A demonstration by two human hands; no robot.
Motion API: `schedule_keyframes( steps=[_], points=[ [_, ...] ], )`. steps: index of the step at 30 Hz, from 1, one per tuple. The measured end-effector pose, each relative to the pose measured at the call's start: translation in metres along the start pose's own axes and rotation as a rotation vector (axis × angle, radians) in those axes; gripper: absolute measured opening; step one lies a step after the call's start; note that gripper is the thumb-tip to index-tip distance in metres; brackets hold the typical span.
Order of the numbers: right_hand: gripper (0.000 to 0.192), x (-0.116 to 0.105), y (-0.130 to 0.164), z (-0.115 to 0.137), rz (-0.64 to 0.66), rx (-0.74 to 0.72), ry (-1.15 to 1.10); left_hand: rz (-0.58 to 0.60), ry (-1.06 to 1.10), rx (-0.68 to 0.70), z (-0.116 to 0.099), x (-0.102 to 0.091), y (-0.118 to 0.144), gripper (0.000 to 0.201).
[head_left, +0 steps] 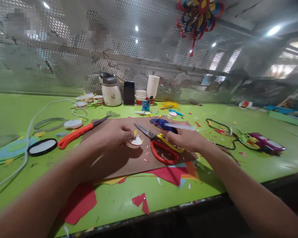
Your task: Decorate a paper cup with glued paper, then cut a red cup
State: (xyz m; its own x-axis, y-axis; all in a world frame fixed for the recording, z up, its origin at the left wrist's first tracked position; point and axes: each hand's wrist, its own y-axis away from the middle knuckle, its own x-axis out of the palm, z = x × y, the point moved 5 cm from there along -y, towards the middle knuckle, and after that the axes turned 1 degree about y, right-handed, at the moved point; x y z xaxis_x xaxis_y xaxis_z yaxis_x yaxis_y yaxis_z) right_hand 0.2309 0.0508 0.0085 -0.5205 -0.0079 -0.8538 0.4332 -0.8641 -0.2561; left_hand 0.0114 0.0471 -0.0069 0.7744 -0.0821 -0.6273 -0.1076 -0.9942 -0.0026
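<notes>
My left hand (115,134) pinches a small white paper disc (134,142) with a red edge line, like a cut-off cup bottom; yellow bits stand up from its rim. My right hand (185,138) is closed round a blue glue gun (161,123). A whitish glue stick (180,127) juts from the gun's back, above the hand. The gun's tip points left and stays apart from the disc. Between my hands, scissors (165,155) with one red and one yellow handle lie on a brown board (121,168). My right fingers partly hide the yellow handle.
An orange-handled knife (75,135) lies left. Behind stand a kettle (111,94), a phone (129,93), stacked paper cups (152,86) and a small blue pot (145,105). A white cable (31,132) crosses the left side. Coloured paper scraps (80,201) lie in front.
</notes>
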Motion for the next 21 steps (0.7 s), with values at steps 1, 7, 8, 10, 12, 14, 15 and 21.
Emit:
schedule_keyframes(
  steps=[1, 7, 8, 10, 12, 14, 15, 21],
  points=[
    [0.032, 0.001, -0.003, -0.002, -0.014, -0.031, -0.017, 0.0, 0.016, 0.0, -0.002, -0.001, 0.001, 0.021],
    [0.028, 0.016, -0.014, -0.014, -0.023, -0.148, 0.129, 0.027, 0.201, -0.136, -0.006, 0.0, 0.003, 0.018],
    [0.029, 0.019, -0.014, -0.014, -0.006, -0.163, 0.149, 0.016, 0.212, -0.147, -0.007, 0.0, 0.003, 0.018],
    [0.033, 0.024, -0.012, -0.014, 0.044, -0.182, 0.168, 0.001, 0.221, -0.151, -0.009, -0.001, 0.004, 0.017],
    [0.035, 0.027, -0.01, -0.015, 0.092, -0.181, 0.185, -0.015, 0.22, -0.143, -0.012, -0.003, 0.005, 0.017],
    [0.038, 0.026, -0.008, -0.016, 0.123, -0.173, 0.21, -0.022, 0.236, -0.127, -0.014, -0.004, 0.007, 0.018],
    [0.039, 0.024, -0.007, -0.017, 0.131, -0.175, 0.222, -0.017, 0.245, -0.124, -0.015, -0.005, 0.007, 0.018],
    [0.036, 0.012, -0.006, -0.011, 0.068, -0.242, 0.159, -0.007, 0.227, -0.131, -0.017, -0.003, 0.008, 0.022]
  ],
)
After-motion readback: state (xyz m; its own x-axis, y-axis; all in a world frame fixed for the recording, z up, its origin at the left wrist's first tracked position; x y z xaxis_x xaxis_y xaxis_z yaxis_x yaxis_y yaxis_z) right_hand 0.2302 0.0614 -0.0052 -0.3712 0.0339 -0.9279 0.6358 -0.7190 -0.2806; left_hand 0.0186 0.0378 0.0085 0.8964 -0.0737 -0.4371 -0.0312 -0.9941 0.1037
